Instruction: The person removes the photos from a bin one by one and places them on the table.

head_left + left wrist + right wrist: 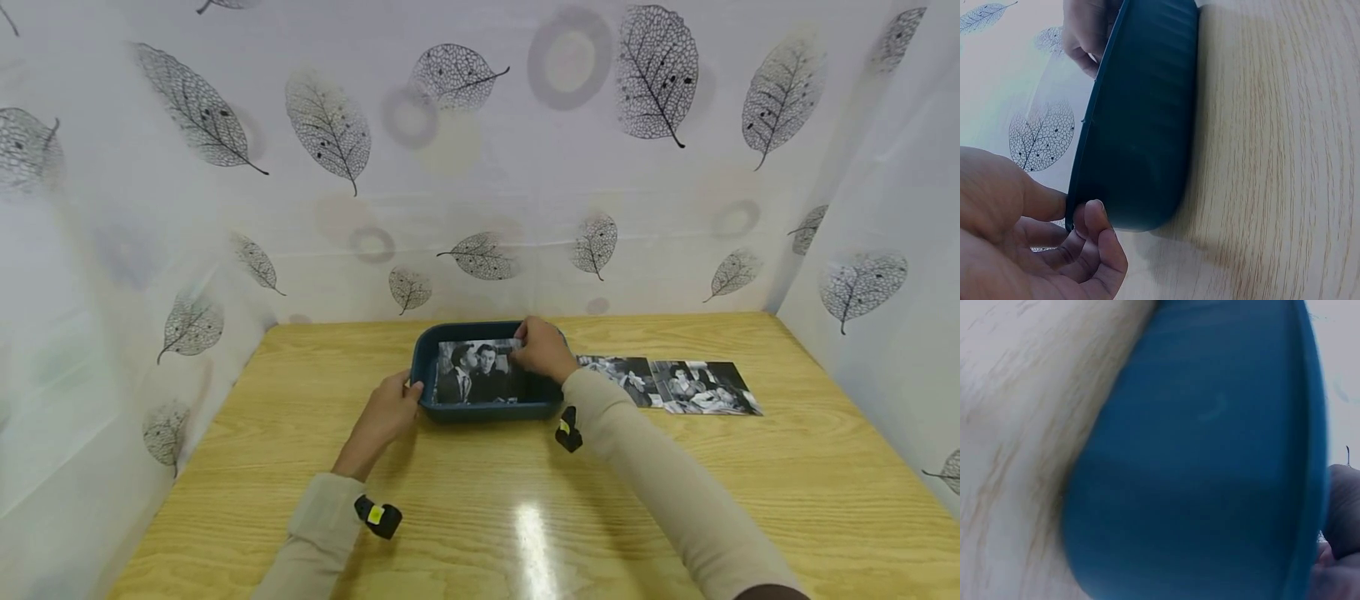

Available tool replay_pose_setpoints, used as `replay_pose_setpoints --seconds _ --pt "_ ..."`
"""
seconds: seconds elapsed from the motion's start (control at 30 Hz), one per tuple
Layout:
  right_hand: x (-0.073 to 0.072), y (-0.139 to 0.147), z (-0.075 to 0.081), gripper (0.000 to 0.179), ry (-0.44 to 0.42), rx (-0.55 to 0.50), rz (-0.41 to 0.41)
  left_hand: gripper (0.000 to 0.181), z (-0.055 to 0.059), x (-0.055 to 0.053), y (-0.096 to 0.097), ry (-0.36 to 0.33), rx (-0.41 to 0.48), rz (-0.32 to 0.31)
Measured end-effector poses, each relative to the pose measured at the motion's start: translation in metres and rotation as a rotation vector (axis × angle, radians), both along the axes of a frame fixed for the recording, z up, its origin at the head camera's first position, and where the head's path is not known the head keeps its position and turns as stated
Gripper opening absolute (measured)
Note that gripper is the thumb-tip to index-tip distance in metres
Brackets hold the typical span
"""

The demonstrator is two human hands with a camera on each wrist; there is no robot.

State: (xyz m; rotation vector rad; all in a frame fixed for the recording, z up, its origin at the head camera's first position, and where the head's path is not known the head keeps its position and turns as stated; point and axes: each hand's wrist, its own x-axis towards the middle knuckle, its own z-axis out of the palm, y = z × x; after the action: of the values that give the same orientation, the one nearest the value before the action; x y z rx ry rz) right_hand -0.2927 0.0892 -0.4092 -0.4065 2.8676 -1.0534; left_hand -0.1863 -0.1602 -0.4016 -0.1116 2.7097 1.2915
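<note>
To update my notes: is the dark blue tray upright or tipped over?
Upright: the tray stands on the table, open side up, a photo visible within.

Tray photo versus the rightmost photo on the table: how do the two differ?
The tray photo is inside the blue tray; the rightmost photo lies flat on the table. The right hand is at the tray photo's right end; no hand touches the rightmost photo. Both are black-and-white pictures of people.
</note>
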Motion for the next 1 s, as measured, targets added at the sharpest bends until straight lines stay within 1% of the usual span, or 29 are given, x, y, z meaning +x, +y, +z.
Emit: replay_pose_setpoints --seconds 0.13,0.23,0.43,0.7,0.83,1.0 --pt "0.002 0.003 0.005 0.021 -0.014 -0.121 -0.001 0.039 0.000 0.000 0.000 -0.003 -0.002 -0.002" --pt "0.003 0.005 0.010 0.021 -0.026 -0.179 0.003 0.039 0.000 0.001 0.000 -0.003 -0.005 -0.007" --pt "0.003 0.009 0.022 0.021 -0.038 -0.219 0.000 0.036 0.000 0.001 0.000 0.007 -0.001 -0.004" --pt "0.006 0.024 0.049 0.023 -0.061 -0.253 -0.022 0.038 -0.002 0.000 0.000 0.000 0.008 -0.006" --pt "0.005 0.037 0.061 0.025 -0.082 -0.273 -0.057 0.039 -0.003 -0.001 -0.001 -0.002 0.001 -0.007" --pt "0.004 0.059 0.072 0.027 -0.108 -0.329 -0.092 0.040 -0.002 -0.001 0.000 0.002 -0.014 -0.008"
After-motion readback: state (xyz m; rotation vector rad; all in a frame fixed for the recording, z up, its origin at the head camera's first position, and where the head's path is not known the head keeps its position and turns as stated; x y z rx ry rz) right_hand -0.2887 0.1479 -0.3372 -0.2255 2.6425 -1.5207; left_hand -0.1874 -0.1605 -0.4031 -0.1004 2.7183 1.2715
